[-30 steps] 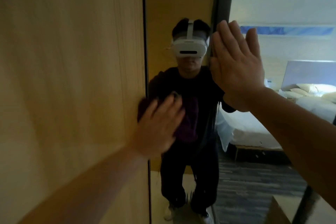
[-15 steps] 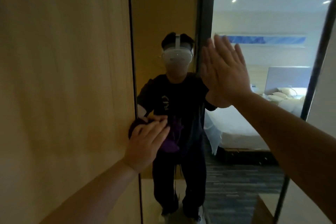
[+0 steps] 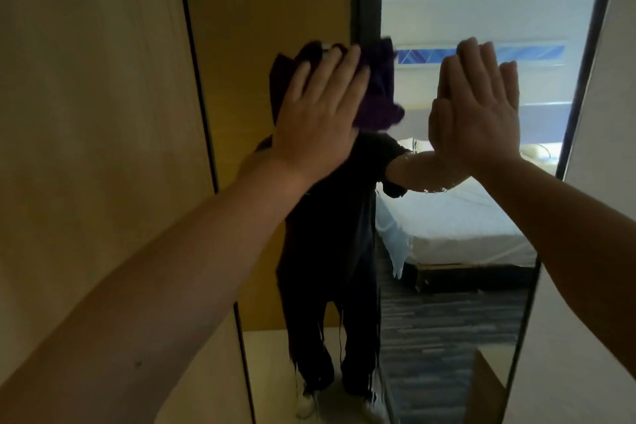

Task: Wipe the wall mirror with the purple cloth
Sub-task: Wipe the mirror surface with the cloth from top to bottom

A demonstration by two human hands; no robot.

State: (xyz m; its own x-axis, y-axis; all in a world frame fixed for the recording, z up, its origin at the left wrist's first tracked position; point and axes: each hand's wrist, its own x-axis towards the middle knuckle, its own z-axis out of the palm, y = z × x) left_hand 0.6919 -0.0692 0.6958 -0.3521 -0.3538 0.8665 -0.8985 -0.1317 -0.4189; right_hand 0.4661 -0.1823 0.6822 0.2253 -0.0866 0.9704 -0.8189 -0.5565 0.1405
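The purple cloth (image 3: 377, 86) is a dark, soft, crumpled wad, deep violet where light catches its right-hand folds and almost black on the left, and it lies flat against the wall mirror (image 3: 481, 3), bunched out past the fingertips above and to the right of the left hand (image 3: 320, 113). That hand presses it to the glass with 4 fingers straight and spread, palm down on the cloth, not curled round it. The right hand (image 3: 481, 110) stands well apart to the right of the cloth, also flat on the glass, fingers straight and close together, meeting its own reflection palm to palm (the reflected forearm shows just below it). The mirror is a tall panel in a thin dark frame, set beside a wooden wall panel (image 3: 89, 113) to the left of the left arm; in the glass a person in dark clothes shows behind the left hand, and a white bed (image 3: 457, 217) below the right hand. Compared with 0.5 s earlier, the left hand and cloth have travelled from low on the glass, near the left frame edge, up and rightward to about the height of the right hand, now covering the reflected head, while the right hand has stayed planted on the glass.
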